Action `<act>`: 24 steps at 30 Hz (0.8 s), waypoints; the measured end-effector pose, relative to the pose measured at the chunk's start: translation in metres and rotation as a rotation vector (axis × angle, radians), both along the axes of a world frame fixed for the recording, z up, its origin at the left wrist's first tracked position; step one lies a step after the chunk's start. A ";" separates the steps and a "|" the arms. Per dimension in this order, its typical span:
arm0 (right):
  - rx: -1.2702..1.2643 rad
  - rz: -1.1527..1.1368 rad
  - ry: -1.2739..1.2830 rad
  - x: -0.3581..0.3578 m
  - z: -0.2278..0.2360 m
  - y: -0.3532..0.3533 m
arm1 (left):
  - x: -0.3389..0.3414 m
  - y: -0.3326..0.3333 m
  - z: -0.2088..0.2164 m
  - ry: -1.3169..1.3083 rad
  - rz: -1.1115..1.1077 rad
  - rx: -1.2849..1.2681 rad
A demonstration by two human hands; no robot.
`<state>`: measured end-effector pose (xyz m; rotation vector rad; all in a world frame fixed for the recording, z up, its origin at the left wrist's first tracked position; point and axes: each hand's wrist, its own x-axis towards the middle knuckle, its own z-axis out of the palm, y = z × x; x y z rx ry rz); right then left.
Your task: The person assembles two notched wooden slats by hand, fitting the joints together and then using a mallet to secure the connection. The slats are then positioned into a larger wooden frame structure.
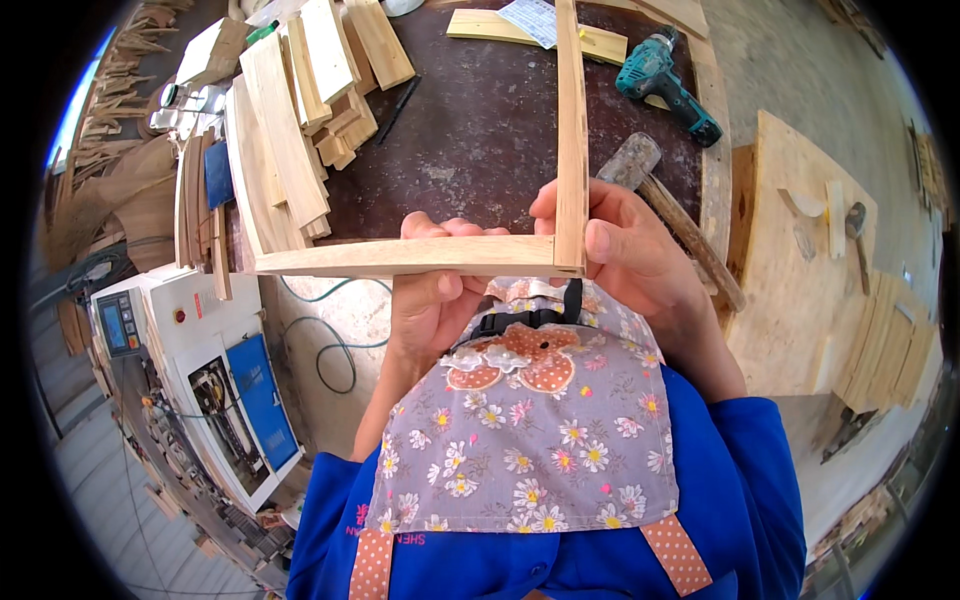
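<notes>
Two narrow wooden strips meet at a square corner close in front of me. My left hand [437, 300] is closed round the strip [400, 256] that runs left to right, thumb on its near side and fingers over the far side. Near the corner, my right hand [640, 250] pinches the other strip [571, 130], which points away from me, between thumb and fingers. The two strips touch at the corner; how they are fastened I cannot tell. Beyond my right hand lies a mallet [690, 235] with a worn head and wooden handle.
A teal cordless drill [665, 85] rests on the dark tabletop [460, 140] at far right. Wooden slats [285, 140] are piled at the left, beside a dark pen-like stick [398, 108]. A white and blue machine [225, 370] stands lower left; a plywood board [800, 270] lies right.
</notes>
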<state>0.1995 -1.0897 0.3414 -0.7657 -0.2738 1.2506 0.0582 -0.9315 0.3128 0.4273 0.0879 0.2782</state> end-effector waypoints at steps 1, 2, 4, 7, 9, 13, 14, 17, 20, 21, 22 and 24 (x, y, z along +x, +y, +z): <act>-0.006 -0.011 0.026 -0.001 -0.001 0.000 | 0.000 0.000 -0.001 0.010 -0.007 -0.023; -0.018 -0.017 0.042 -0.001 -0.002 -0.001 | -0.001 0.000 -0.002 0.020 -0.015 -0.046; -0.040 -0.029 0.078 -0.003 -0.003 -0.001 | -0.002 0.001 -0.005 0.027 -0.026 -0.064; -0.016 -0.007 0.099 -0.002 -0.007 -0.001 | -0.004 0.001 -0.006 0.039 -0.026 -0.044; -0.025 -0.020 0.125 -0.004 -0.008 -0.001 | -0.005 -0.001 -0.004 0.075 -0.013 -0.021; -0.042 -0.032 0.140 -0.004 -0.010 0.000 | -0.006 -0.004 -0.001 0.153 0.022 -0.004; -0.034 -0.042 0.166 -0.005 -0.011 0.000 | -0.006 -0.004 0.000 0.179 0.014 0.008; -0.012 -0.064 0.249 -0.005 -0.012 0.001 | -0.003 -0.007 0.005 0.224 0.026 0.067; -0.014 -0.088 0.327 -0.007 -0.017 0.002 | -0.003 -0.007 0.007 0.248 0.031 0.098; -0.027 -0.101 0.347 -0.009 -0.019 0.002 | -0.004 -0.007 0.007 0.255 0.029 0.102; -0.040 -0.114 0.367 -0.010 -0.021 0.003 | -0.004 -0.007 0.008 0.264 0.034 0.110; -0.058 -0.124 0.401 -0.011 -0.022 0.003 | -0.004 -0.008 0.009 0.281 0.045 0.127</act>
